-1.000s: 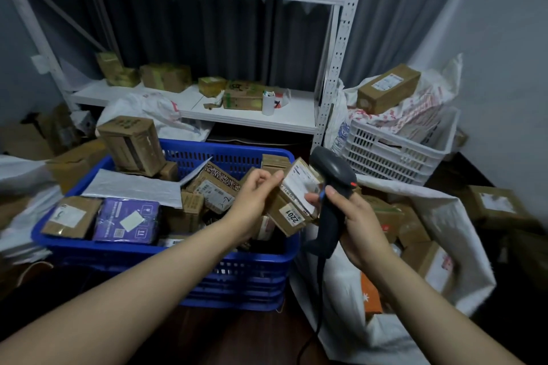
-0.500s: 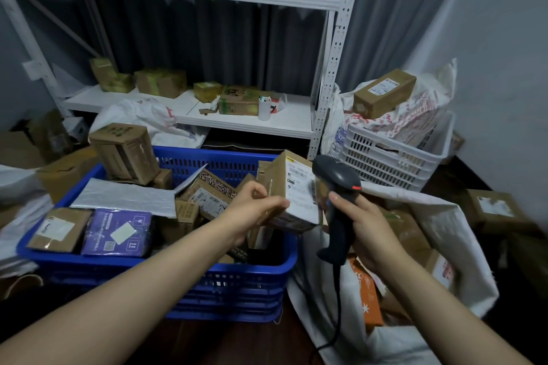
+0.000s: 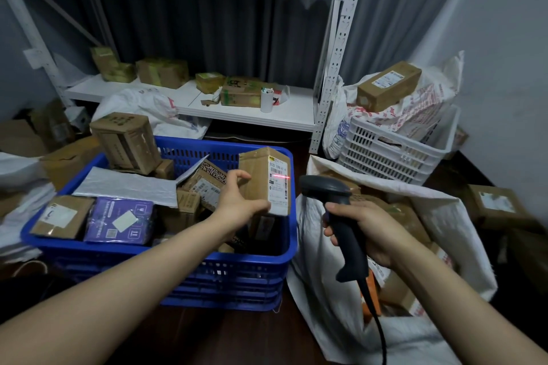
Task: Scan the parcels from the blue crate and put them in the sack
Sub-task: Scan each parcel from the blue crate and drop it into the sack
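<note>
My left hand [image 3: 240, 201] grips a small brown cardboard parcel [image 3: 258, 178] upright over the right end of the blue crate [image 3: 231, 278]. Its white label faces right, and a red laser line crosses the label. My right hand [image 3: 361, 231] holds a dark corded barcode scanner [image 3: 335, 210] by the handle, its head aimed left at the label, a short gap away. The crate holds several boxes, a purple packet [image 3: 118, 222] and a silver mailer [image 3: 124, 187]. The white sack [image 3: 332, 305] lies open to the right of the crate, with several parcels inside.
A white crate [image 3: 388, 157] with printed bags and a long box [image 3: 388, 86] stands at the back right. White shelving [image 3: 189, 104] behind carries boxes and a cup. More cartons lie on the floor at the far left and at the right [image 3: 495, 204].
My left hand turned the parcel upright and lifted it so the label faces the scanner. My right hand drew the scanner back to the right and lower; the laser now lies on the label.
</note>
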